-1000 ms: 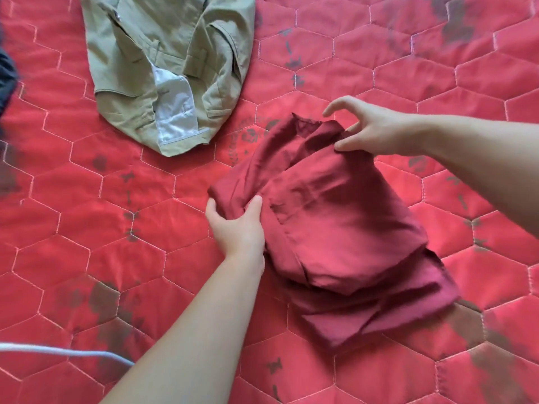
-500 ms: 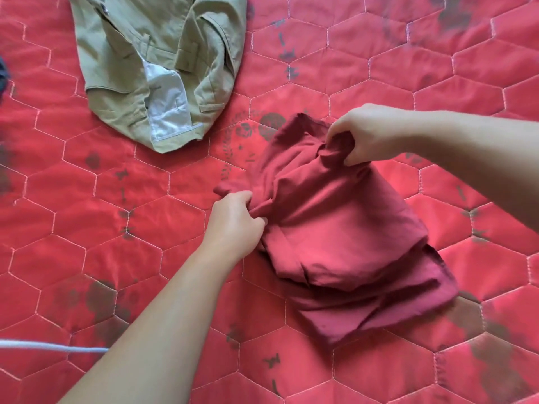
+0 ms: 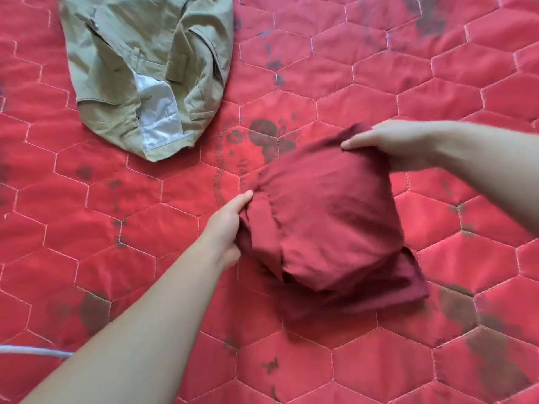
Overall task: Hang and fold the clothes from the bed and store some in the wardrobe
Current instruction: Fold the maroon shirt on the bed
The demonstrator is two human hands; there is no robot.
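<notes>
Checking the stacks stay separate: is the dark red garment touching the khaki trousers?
Apart. The head view shows bare quilt between the dark red garment and khaki trousers.

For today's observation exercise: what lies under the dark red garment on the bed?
The red quilted bedcover shows all round the dark red garment, so it lies beneath. The left hand and right hand grip its edges. Whatever sits between its folded layers is hidden.

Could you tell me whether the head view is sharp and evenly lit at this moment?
Head view: light is soft and even, with no glare; the right hand and its forearm are motion-blurred, the red garment slightly soft; the left hand and khaki trousers look sharper.
</notes>
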